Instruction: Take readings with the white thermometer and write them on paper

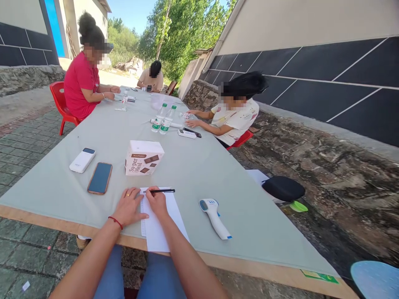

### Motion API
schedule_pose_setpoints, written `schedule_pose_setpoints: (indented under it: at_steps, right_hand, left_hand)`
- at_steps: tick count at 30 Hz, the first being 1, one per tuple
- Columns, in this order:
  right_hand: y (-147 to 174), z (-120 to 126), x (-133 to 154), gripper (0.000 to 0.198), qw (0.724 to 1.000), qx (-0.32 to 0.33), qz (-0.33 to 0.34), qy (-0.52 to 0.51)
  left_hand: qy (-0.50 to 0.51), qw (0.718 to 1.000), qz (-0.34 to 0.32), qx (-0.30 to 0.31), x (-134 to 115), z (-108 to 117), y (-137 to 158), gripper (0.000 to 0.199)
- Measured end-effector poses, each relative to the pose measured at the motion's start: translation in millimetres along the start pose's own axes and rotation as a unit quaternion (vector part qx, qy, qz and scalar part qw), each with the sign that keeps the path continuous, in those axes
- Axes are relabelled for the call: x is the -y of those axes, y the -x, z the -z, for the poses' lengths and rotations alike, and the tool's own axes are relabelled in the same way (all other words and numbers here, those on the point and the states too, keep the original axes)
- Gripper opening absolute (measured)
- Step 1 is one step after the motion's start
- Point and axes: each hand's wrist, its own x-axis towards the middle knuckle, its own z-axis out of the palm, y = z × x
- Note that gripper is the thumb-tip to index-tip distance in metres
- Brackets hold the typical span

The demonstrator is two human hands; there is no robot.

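My right hand (157, 204) is closed around a black pen (165, 191), its tip at the upper left of a white sheet of paper (166, 232). Flat beside it lies my left hand (129, 205), fingers stretched out, a ring on one finger and a red string on the wrist. Its thumb reaches over the left edge of the paper, where a strip with ruler-like marks (143, 222) shows. Beyond my hands stands a white and brown box (144, 158) marked "Super Meal". To the right of the paper lies a white infrared thermometer (215, 218).
Left of the box are a smartphone (99, 178) and a white power bank (82, 160). Farther along the table (258, 232) stand two water bottles (163, 119), near another power bank (187, 133) and a dark phone. Three people sit around the far part. A black cap-like item (283, 189) is off the right edge.
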Motion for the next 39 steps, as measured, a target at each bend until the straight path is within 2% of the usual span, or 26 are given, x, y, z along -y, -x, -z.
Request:
schedule_pose_setpoints:
  at_steps: [10,16,39]
  right_hand:
    - [0.7,0.1,1.7,0.023,1.000,-0.001,0.003,0.004]
    - [-2.6,-2.0,-3.4,0.027,1.000,-0.028,-0.003,-0.010]
    - [-1.5,-1.2,-2.7,0.027,1.000,-0.019,-0.004,0.008]
  left_hand:
    - [-0.004,1.000,0.002,0.006,0.4,0.4,-0.1,0.066]
    - [-0.029,0.999,0.010,0.016,-2.2,4.4,0.0,0.066]
    - [-0.028,1.000,-0.001,0.003,-0.3,0.9,0.0,0.068]
